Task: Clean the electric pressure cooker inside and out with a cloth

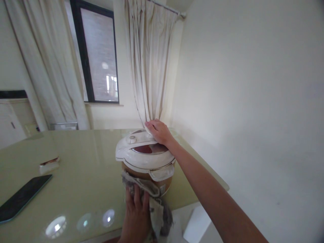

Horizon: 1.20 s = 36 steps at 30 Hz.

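Wearing a white lid: tan-sided cooker

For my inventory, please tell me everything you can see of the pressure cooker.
The pressure cooker stands upright on the greenish, glossy tabletop. Its white, plastic-looking lid is on, with a small round knob and a shiny, partly reddish panel. A white tab juts out below. The body looks golden-brown. The right hand rests on top; the left hand holds a patterned cloth against the side.
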Motion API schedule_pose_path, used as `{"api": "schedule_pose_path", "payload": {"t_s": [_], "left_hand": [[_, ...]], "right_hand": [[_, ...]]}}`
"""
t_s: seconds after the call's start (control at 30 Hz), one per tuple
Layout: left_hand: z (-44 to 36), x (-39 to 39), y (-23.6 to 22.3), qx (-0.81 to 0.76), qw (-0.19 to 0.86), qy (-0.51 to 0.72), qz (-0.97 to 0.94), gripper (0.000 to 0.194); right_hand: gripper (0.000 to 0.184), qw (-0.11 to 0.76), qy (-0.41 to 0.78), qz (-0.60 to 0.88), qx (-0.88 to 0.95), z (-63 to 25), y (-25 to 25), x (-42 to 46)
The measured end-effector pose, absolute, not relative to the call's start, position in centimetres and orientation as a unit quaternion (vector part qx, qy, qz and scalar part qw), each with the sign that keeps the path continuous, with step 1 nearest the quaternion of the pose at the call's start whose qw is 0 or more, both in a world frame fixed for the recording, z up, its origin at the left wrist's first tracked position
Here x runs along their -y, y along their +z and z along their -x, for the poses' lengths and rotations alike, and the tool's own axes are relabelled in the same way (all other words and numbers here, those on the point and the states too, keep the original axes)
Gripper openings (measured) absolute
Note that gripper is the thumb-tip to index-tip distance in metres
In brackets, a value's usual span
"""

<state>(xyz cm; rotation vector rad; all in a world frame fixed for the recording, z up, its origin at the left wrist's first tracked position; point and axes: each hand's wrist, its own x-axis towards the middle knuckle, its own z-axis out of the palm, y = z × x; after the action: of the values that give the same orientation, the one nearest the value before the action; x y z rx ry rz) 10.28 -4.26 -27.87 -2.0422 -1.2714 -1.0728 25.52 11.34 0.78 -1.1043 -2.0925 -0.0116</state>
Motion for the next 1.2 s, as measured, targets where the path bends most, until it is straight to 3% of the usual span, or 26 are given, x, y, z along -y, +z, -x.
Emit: {"api": "schedule_pose_path", "payload": {"t_s": [0.13,0.33,0.5,0.77,0.93,1.2], "left_hand": [[-12.6,3.8,-27.1,0.405,0.304,-0.344,0.791,0.063],[-15.2,1.4,-21.7,0.182,0.394,-0.235,0.870,0.045],[-17.9,-0.2,-20.0,0.098,0.367,-0.229,0.896,0.022],[-12.7,-0.1,-20.7,-0.011,0.360,-0.266,0.894,0.021],[-4.3,-1.2,-21.1,0.013,0.318,-0.301,0.899,0.030],[3.1,-4.0,-24.3,0.247,0.229,-0.468,0.817,0.030]], "right_hand": [[0.052,0.375,-0.005,0.435,0.819,-25.5,0.8,-11.3],[0.054,0.381,-0.006,0.426,0.821,-25.7,0.6,-11.7],[0.054,0.386,-0.001,0.417,0.823,-25.8,0.5,-11.8],[0.062,0.391,0.015,0.405,0.826,-26.0,0.3,-12.2],[0.067,0.395,0.019,0.393,0.830,-26.1,0.3,-12.2],[0.067,0.391,0.025,0.400,0.829,-26.0,0.5,-11.9]]}}
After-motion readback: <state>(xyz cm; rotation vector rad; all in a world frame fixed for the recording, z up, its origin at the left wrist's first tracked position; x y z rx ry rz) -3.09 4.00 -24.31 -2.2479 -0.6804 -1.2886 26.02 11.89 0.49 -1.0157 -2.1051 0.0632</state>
